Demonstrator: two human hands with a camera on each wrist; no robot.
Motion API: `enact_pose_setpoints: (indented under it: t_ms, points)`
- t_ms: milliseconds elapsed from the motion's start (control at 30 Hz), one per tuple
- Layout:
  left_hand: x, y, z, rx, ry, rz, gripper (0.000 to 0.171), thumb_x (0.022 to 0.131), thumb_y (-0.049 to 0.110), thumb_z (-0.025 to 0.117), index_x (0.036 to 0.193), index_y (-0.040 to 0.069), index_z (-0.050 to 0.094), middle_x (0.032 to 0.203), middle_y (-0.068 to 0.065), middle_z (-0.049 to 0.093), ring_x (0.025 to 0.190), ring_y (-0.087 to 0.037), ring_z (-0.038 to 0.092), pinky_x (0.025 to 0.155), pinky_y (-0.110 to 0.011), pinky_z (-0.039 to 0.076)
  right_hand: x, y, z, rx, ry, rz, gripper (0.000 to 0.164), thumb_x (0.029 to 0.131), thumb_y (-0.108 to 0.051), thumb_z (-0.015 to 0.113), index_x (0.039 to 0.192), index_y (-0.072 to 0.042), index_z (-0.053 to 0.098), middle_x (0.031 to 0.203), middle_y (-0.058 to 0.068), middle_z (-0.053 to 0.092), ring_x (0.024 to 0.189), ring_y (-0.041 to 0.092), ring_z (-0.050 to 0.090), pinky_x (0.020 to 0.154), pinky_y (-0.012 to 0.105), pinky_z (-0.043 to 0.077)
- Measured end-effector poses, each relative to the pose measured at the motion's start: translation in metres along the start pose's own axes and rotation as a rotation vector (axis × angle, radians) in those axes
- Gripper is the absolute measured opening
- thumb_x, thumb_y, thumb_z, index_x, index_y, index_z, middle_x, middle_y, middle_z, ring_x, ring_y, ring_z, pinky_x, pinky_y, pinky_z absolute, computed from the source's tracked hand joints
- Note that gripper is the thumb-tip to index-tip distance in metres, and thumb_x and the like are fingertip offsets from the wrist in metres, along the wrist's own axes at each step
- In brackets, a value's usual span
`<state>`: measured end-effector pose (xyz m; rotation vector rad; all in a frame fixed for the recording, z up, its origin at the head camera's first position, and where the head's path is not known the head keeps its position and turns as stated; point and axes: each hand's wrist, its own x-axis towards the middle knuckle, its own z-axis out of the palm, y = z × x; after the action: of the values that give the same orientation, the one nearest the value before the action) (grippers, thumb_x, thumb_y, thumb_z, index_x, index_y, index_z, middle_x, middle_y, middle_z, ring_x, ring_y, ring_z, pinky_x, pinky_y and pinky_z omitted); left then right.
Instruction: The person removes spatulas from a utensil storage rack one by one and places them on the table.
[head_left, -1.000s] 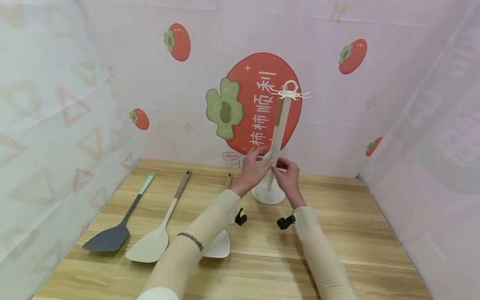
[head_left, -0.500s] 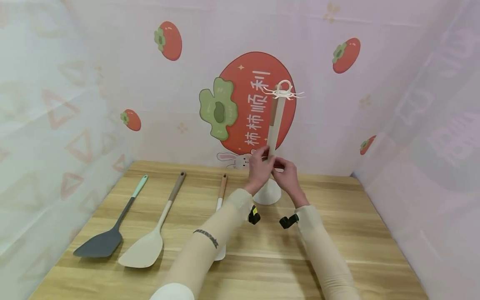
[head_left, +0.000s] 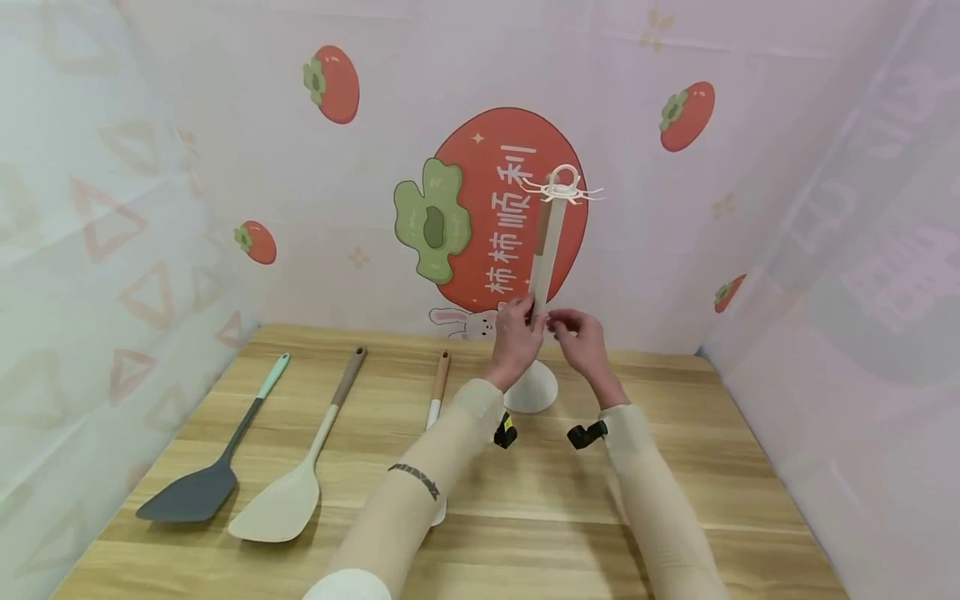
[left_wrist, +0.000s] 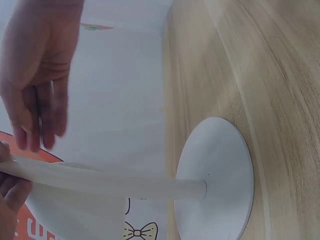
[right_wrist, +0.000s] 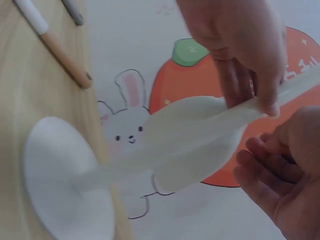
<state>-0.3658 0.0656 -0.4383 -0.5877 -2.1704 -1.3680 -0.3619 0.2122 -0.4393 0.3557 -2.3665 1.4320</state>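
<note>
A white utensil stand (head_left: 551, 258) rises from a round base (head_left: 532, 387), with a ring and thin hooks (head_left: 562, 192) at its top. Along its pole hangs a utensil with a brown handle (head_left: 541, 229); the broad white head (right_wrist: 190, 167) shows behind the pole in the right wrist view. My left hand (head_left: 516, 340) grips the pole partway down, thumb on the near side. Just right of the pole is my right hand (head_left: 583, 342), apart from it, fingers loosely bent and holding nothing.
Left on the wooden table (head_left: 675, 467) lie a dark grey spatula (head_left: 191, 494) with a mint handle and a cream spatula (head_left: 281, 504). A white spatula with a brown handle (head_left: 441, 379) lies partly under my left forearm. Patterned cloth walls (head_left: 360, 267) stand around the table.
My left hand's fingers have closed in around the pole. The right hand, at the pole before, has drawn slightly away to the right. The view has shifted a little.
</note>
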Motion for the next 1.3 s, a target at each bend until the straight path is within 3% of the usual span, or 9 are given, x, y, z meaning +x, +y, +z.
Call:
enact_pose_setpoints:
  t_ms: [133, 300, 433, 600, 833, 933, 1133, 1300]
  points:
    - [-0.002, -0.001, 0.000, -0.004, -0.006, 0.003, 0.031, 0.098, 0.008, 0.067, 0.128, -0.001, 0.064, 0.111, -0.018, 0.065, 0.099, -0.027, 0.069, 0.083, -0.031, 0.061, 0.017, -0.011, -0.012, 0.094, 0.024, 0.006, 0.031, 0.107, -0.006, 0.045, 0.127, 0.010, 0.063, 0.117, 0.028, 0.068, 0.110, 0.040, 0.065, 0.093, 0.038, 0.057]
    - [-0.001, -0.001, 0.001, 0.017, 0.003, 0.024, 0.029, 0.099, 0.011, 0.066, 0.127, 0.001, 0.064, 0.109, -0.017, 0.065, 0.096, -0.024, 0.068, 0.081, -0.029, 0.061, 0.036, -0.034, -0.027, 0.208, -0.146, -0.032, 0.040, 0.110, -0.008, 0.037, 0.143, 0.012, 0.048, 0.140, 0.034, 0.053, 0.133, 0.045, 0.051, 0.115, 0.052, 0.038]
    - [0.001, 0.001, 0.001, 0.021, 0.005, 0.032, 0.028, 0.099, 0.010, 0.066, 0.125, 0.001, 0.064, 0.106, -0.016, 0.066, 0.094, -0.023, 0.068, 0.079, -0.027, 0.060, 0.048, -0.042, -0.030, 0.268, -0.259, -0.016, 0.046, 0.112, -0.016, 0.034, 0.152, 0.005, 0.039, 0.151, 0.028, 0.046, 0.142, 0.039, 0.044, 0.121, 0.045, 0.031]
    - [0.002, 0.001, 0.002, 0.010, -0.003, 0.024, 0.026, 0.098, 0.005, 0.067, 0.123, 0.000, 0.065, 0.105, -0.017, 0.065, 0.093, -0.024, 0.068, 0.076, -0.025, 0.059, 0.057, -0.038, -0.024, 0.331, -0.302, -0.006, 0.049, 0.112, -0.026, 0.035, 0.153, 0.001, 0.040, 0.148, 0.027, 0.048, 0.139, 0.031, 0.050, 0.118, 0.040, 0.036]
    - [0.000, 0.000, 0.001, -0.002, -0.011, -0.004, 0.031, 0.096, 0.003, 0.068, 0.127, 0.001, 0.064, 0.108, -0.018, 0.065, 0.097, -0.026, 0.069, 0.080, -0.028, 0.060, 0.059, -0.033, -0.015, 0.388, -0.237, -0.089, 0.045, 0.112, -0.020, 0.038, 0.147, 0.007, 0.046, 0.141, 0.036, 0.050, 0.121, 0.012, 0.062, 0.112, 0.035, 0.045]
    - [0.001, 0.000, 0.000, -0.015, -0.007, -0.010, 0.031, 0.096, 0.003, 0.068, 0.127, 0.000, 0.065, 0.107, -0.018, 0.065, 0.097, -0.026, 0.069, 0.080, -0.029, 0.061, 0.060, -0.032, -0.012, 0.359, -0.205, -0.111, 0.042, 0.111, -0.016, 0.039, 0.144, 0.009, 0.049, 0.137, 0.036, 0.053, 0.114, 0.007, 0.063, 0.109, 0.032, 0.048]
    - [0.002, 0.000, 0.000, -0.021, -0.011, -0.018, 0.026, 0.096, 0.003, 0.068, 0.122, 0.001, 0.066, 0.104, -0.016, 0.065, 0.096, -0.026, 0.068, 0.080, -0.027, 0.060, 0.057, -0.043, -0.012, 0.299, -0.141, -0.129, 0.037, 0.109, -0.009, 0.041, 0.136, 0.014, 0.055, 0.119, 0.019, 0.065, 0.105, 0.005, 0.064, 0.099, 0.023, 0.051]
    - [0.001, -0.001, 0.000, -0.023, -0.022, -0.028, 0.026, 0.097, 0.003, 0.067, 0.122, 0.001, 0.066, 0.108, -0.017, 0.064, 0.101, -0.028, 0.067, 0.083, -0.028, 0.060, 0.046, -0.057, -0.017, 0.236, -0.092, -0.161, 0.033, 0.107, -0.005, 0.046, 0.132, 0.014, 0.058, 0.111, 0.022, 0.067, 0.090, 0.004, 0.063, 0.084, 0.022, 0.055]
